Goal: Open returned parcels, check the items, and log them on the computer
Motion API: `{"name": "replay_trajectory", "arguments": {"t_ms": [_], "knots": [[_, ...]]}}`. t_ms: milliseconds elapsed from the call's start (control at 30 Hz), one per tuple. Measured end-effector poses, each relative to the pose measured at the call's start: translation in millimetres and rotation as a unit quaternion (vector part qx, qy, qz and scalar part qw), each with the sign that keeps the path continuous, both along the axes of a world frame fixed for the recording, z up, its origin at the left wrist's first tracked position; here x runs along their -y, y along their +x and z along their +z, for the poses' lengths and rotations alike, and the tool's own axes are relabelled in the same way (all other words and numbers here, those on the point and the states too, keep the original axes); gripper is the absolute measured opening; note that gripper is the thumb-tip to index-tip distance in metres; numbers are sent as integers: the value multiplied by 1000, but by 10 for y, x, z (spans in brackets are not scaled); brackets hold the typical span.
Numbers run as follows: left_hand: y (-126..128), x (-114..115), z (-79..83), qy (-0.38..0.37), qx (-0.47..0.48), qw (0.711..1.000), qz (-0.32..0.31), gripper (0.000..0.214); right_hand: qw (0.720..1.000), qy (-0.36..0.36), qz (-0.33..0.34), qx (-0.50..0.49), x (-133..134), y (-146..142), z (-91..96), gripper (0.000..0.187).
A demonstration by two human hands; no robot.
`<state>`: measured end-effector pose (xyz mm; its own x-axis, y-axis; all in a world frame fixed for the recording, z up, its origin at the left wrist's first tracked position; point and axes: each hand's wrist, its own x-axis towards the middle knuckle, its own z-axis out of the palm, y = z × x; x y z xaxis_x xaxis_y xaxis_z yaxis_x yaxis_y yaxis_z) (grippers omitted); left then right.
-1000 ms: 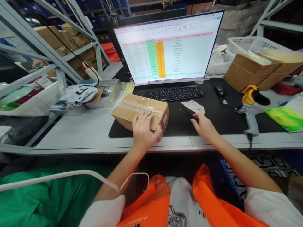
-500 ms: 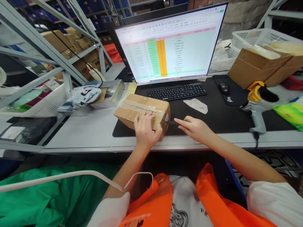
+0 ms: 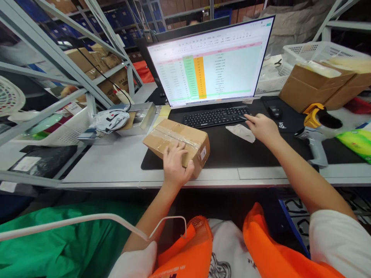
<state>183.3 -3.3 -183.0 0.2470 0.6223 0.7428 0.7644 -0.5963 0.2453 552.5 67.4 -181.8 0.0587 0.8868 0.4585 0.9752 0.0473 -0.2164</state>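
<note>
A taped cardboard box (image 3: 185, 135) lies at an angle on the black desk mat (image 3: 220, 154), with a small white label on its right end. My left hand (image 3: 176, 164) steadies it, fingers bent over the top and thumb at the near right edge. Out to the right, my right hand (image 3: 263, 129) is closed around a slim dark tool (image 3: 242, 117), mostly hidden by the fingers; I cannot tell its exact kind. It hovers by the right end of the black keyboard (image 3: 216, 117), just above a crumpled white piece of paper (image 3: 241, 132).
A wide monitor (image 3: 214, 69) showing a spreadsheet stands behind the keyboard. On the right are a mouse (image 3: 274, 112), a barcode scanner (image 3: 315, 144), a yellow tape dispenser (image 3: 314, 114) and open cardboard boxes (image 3: 315, 85). A metal rack frame (image 3: 89, 102) rises at the left.
My right hand has pulled the dark tool away from the box's right end and moved right and up, towards the keyboard. My left hand stays on the box.
</note>
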Motion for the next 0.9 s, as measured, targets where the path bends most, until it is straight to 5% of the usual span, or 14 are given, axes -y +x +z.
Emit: {"name": "replay_trajectory", "arguments": {"t_ms": [100,167,333,433,600,700,800,900], "knots": [[-493,54,-55,12,86,993,-81,20,997,22,3,-75,-16,241,-168,47],[-941,88,-134,26,216,972,-90,25,988,20,46,-145,90,126,-274,45],[-1748,207,-427,-15,501,849,168,50,922,-106,203,-313,253,-839,-329,33],[-1674,308,-611,-36,568,797,200,65,867,-117,308,-375,38,-1583,-231,31],[-1216,444,-756,-32,527,847,67,90,760,-175,338,-526,-492,-2435,-44,35],[-1185,359,-644,-57,558,828,20,99,722,-213,331,-569,-449,-2433,27,41],[-1330,-11,-427,-91,608,787,-48,89,742,-161,324,-564,-12,-2165,22,43],[-1486,-651,-249,-144,561,811,-87,95,771,-115,305,-547,613,-1918,-57,37]]}}
